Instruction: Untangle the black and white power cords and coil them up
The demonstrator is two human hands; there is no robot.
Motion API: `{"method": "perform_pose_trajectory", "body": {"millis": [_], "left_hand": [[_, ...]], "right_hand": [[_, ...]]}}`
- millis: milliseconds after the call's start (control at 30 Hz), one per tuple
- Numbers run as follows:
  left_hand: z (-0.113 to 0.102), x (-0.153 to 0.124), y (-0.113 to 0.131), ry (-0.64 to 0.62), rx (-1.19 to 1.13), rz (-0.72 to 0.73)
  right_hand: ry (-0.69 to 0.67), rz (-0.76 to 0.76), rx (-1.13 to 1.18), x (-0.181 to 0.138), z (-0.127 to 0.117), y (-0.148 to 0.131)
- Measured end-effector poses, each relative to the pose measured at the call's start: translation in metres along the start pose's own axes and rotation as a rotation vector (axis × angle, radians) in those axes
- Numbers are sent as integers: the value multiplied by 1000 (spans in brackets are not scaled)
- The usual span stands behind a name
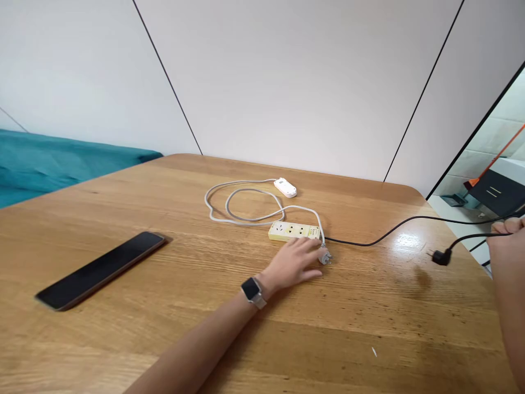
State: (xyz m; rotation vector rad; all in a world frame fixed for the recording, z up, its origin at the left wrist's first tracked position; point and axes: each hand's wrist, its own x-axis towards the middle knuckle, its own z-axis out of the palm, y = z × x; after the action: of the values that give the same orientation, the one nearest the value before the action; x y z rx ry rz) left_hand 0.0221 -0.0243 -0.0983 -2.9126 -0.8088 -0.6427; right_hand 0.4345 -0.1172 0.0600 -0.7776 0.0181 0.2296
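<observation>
My left hand, wearing a watch, reaches over the table with its fingers spread. Its fingertips are at the front edge of a pale yellow power strip and beside a white plug; whether they touch either, I cannot tell. From that plug a white cable loops back to a small white socket block. At the right edge my right hand, partly cut off, grips a black power cord. Its black plug hangs over the table, prongs facing left.
A dark flat tablet-like slab lies at the left of the wooden table. Another stretch of black cable runs from the strip to the right. Behind stand a white wall and a teal seat.
</observation>
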Motion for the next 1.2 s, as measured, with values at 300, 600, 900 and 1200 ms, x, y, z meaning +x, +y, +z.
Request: {"method": "perform_pose_trajectory", "body": {"millis": [300,600,900,1200], "left_hand": [[5,3,13,4,-186,93],[-27,-40,-90,434,118,-603],[-42,-47,-108,367,167,-965],[-21,37,89,-130,-1238,-522]], "right_hand": [[-180,54,16,-64,10,18],[-269,158,107,-118,11,44],[-411,248,161,-152,6,58],[-484,146,246,-173,5,61]]}}
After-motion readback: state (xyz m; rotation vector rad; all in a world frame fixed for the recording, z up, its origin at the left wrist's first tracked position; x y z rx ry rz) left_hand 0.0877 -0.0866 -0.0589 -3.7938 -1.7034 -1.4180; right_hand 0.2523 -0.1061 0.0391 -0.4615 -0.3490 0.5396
